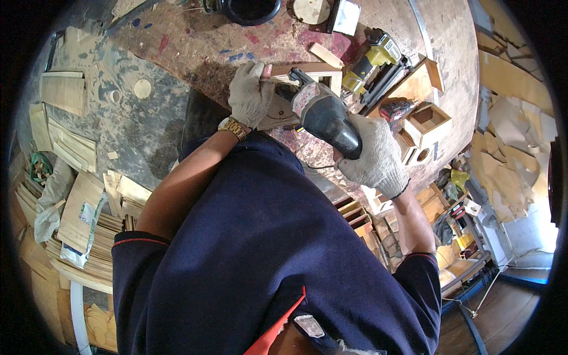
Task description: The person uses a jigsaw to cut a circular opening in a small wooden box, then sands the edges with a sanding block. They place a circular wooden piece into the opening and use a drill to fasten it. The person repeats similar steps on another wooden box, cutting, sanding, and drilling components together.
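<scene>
My left hand (pixel 251 94), in a white knit glove, grips the near-left corner of a small plywood box (pixel 324 73) on the workbench, thumb over its upper edge. My right hand (pixel 377 155), gloved too, is wrapped round the rear of a dark, barrel-shaped power tool (pixel 331 120). The tool's front end lies against the box, close to my left fingers. Whatever bit or blade it has is hidden, so its exact kind cannot be told. A thin dark cord shows below its rear.
A yellow-and-black nail gun (pixel 378 60) lies right of the box. Beyond my right hand stand a red-and-black tool (pixel 395 110) and a small wooden box (pixel 427 124). A black round dish (pixel 251 10) sits at the far edge. Stacked plywood strips (pixel 89 242) lie at left.
</scene>
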`<state>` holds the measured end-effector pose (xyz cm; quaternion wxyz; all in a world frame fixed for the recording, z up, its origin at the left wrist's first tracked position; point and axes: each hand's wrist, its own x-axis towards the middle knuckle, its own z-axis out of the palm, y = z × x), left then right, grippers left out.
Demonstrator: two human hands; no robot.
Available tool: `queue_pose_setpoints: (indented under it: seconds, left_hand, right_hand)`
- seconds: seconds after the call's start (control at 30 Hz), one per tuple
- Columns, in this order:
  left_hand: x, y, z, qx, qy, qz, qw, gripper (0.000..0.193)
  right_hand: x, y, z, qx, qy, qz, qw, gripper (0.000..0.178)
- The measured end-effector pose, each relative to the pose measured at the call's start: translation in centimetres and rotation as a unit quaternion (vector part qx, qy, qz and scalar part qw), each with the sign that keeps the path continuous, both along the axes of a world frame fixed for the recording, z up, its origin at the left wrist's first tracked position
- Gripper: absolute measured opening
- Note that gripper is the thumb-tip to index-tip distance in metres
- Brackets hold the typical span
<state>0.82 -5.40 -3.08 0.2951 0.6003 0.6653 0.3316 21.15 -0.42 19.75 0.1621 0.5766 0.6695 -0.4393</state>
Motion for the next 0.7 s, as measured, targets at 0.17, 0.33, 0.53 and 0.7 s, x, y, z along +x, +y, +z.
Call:
queue_pose_setpoints:
  seconds: [0.17,0.33,0.53,0.7]
  left_hand:
    - [-0.1,-0.3,-0.1,-0.031,-0.015,0.002,0.999,0.035]
    - [-0.1,0.0,0.1,-0.091,-0.027,-0.003,0.995,0.036]
    - [-0.6,-1.6,2.9,-0.037,-0.033,0.114,0.992,0.053]
    - [-0.3,-5.2,4.2,-0.400,-0.079,0.104,0.907,0.069]
  right_hand:
    - [0.0,0.4,0.0,0.014,0.007,0.028,0.999,0.035]
    - [0.1,0.6,-0.3,0.004,0.009,0.030,1.000,0.036]
    - [0.3,0.0,-0.4,0.056,0.020,0.046,0.997,0.036]
    - [0.3,-0.1,-0.8,0.056,0.020,0.041,0.997,0.039]
